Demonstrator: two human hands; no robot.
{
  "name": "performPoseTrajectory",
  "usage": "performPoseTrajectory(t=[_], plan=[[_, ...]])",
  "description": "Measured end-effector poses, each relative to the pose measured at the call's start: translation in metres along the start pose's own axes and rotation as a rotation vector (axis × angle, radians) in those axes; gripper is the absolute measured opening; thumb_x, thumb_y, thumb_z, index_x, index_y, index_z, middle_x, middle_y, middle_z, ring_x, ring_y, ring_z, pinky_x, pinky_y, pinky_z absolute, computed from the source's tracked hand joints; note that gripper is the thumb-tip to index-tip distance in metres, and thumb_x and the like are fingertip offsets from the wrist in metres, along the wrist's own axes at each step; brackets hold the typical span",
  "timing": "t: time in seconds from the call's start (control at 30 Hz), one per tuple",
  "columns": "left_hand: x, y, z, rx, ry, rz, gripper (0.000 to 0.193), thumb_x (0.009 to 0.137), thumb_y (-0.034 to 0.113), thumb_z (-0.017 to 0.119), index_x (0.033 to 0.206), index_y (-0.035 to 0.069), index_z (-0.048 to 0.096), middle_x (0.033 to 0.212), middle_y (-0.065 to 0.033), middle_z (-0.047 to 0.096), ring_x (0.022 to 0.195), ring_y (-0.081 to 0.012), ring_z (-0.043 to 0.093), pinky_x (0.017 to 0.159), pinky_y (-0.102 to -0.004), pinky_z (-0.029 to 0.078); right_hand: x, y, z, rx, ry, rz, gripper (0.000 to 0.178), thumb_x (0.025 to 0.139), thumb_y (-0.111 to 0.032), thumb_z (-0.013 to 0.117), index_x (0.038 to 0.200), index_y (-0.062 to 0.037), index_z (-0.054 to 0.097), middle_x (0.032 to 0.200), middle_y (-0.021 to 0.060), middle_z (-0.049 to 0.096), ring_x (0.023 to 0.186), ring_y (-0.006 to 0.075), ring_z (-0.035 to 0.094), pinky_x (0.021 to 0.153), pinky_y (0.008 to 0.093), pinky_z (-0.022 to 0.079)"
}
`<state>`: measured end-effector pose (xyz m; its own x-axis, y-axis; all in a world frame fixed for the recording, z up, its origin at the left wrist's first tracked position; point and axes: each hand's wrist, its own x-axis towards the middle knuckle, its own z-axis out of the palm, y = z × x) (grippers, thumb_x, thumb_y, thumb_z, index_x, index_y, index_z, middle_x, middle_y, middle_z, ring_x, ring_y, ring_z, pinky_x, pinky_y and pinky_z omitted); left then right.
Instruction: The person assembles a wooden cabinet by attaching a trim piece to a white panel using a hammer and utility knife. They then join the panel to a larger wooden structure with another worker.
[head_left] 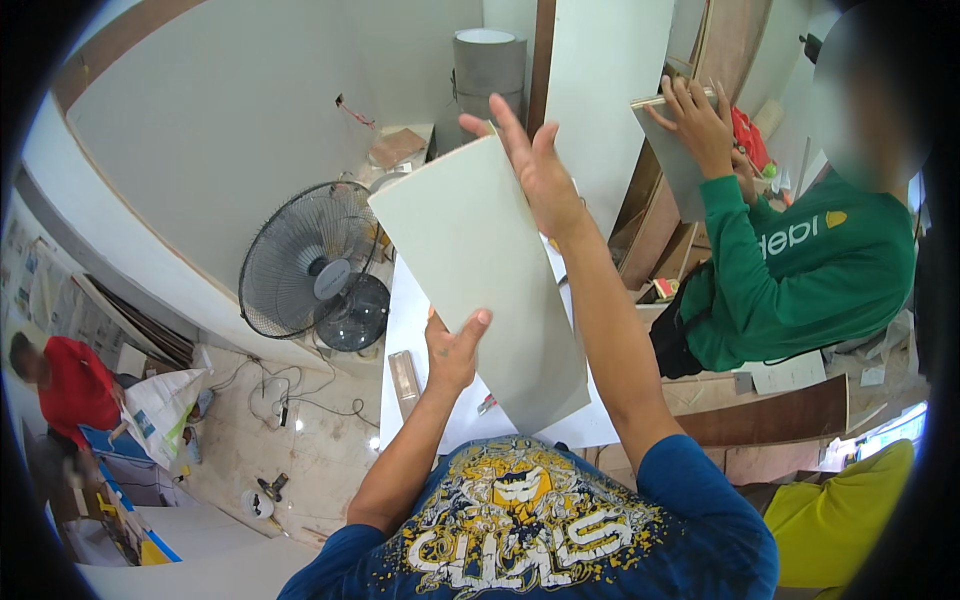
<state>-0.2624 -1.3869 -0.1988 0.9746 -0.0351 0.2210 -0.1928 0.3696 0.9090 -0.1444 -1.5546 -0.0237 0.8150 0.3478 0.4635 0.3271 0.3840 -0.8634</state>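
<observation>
A light grey-green rectangular board [475, 260] is held tilted in front of me, above a white work surface [400, 325]. My left hand [455, 345] grips its left edge, with the thumb lying on the face and the fingers hidden behind. Against the upper right edge rests my right hand [545, 180], its fingers stretched and spread apart. A flat brownish block [404, 380] lies on the white surface next to my left forearm. Near it, partly under the board, is a small red item [487, 404] that I cannot make out.
A black standing fan [325, 270] is left of the board. At right, a person in a green sweatshirt [800, 270] holds another panel [675, 160]. Someone in red [75, 385] is far left, and a yellow-green garment [850, 510] shows at lower right. Cables [285, 395] and a drill [272, 488] lie on the floor.
</observation>
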Motion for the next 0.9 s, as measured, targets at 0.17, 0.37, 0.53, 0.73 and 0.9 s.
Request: performPoseTrajectory(t=[0.17,0.37,0.53,0.73,0.9], plan=[[-0.018,-0.004,0.004,0.152,0.108,0.001,0.057,0.099,0.030,0.079,0.136,-0.006,0.056,0.126,-0.0187,0.066,0.120,-0.0243,0.063,0.101,-0.0402,0.053,-0.027,0.041,-0.011,-0.387,0.052,0.062,0.117,0.094,-0.093,0.023,0.171,-0.0049,0.017,0.169,0.0218,0.035,0.159,0.0327,0.031,0.130,0.0427,0.021],[-0.021,-0.022,-0.002,0.270,0.181,0.059,0.055,0.101,0.028,0.078,0.139,-0.006,0.058,0.129,-0.0150,0.069,0.116,-0.0217,0.065,0.103,-0.0370,0.051,-0.068,0.054,0.001,-0.597,0.110,0.064,0.103,0.104,-0.079,0.036,0.166,0.0022,0.028,0.167,0.0270,0.038,0.158,0.0357,0.033,0.129,0.0421,0.023],[-0.021,-0.003,0.009,0.174,0.163,0.043,0.057,0.102,0.028,0.075,0.140,-0.007,0.053,0.131,-0.0194,0.065,0.117,-0.0246,0.064,0.105,-0.0386,0.050,-0.102,0.072,0.002,-0.751,0.186,0.077,0.090,0.108,-0.062,0.051,0.163,0.0059,0.030,0.164,0.0295,0.041,0.155,0.0395,0.038,0.128,0.0440,0.027],[-0.003,0.012,0.023,0.007,0.410,-0.051,0.047,0.105,0.024,0.069,0.138,-0.007,0.055,0.129,-0.0192,0.067,0.115,-0.0249,0.066,0.101,-0.0376,0.053,-0.199,0.097,-0.018,-1.093,0.120,0.270,0.090,0.104,-0.054,0.062,0.162,0.0071,0.031,0.163,0.0334,0.040,0.153,0.0460,0.039,0.126,0.0488,0.031],[-0.019,0.009,0.021,-0.205,0.355,-0.229,0.043,0.098,0.004,0.064,0.139,-0.006,0.054,0.131,-0.0183,0.066,0.118,-0.0274,0.068,0.103,-0.0397,0.056,-0.273,0.064,0.026,-1.295,-0.150,0.412,0.121,0.086,-0.072,0.072,0.170,-0.0025,0.019,0.177,0.0269,0.012,0.161,0.0503,0.021,0.126,0.0658,0.024]])
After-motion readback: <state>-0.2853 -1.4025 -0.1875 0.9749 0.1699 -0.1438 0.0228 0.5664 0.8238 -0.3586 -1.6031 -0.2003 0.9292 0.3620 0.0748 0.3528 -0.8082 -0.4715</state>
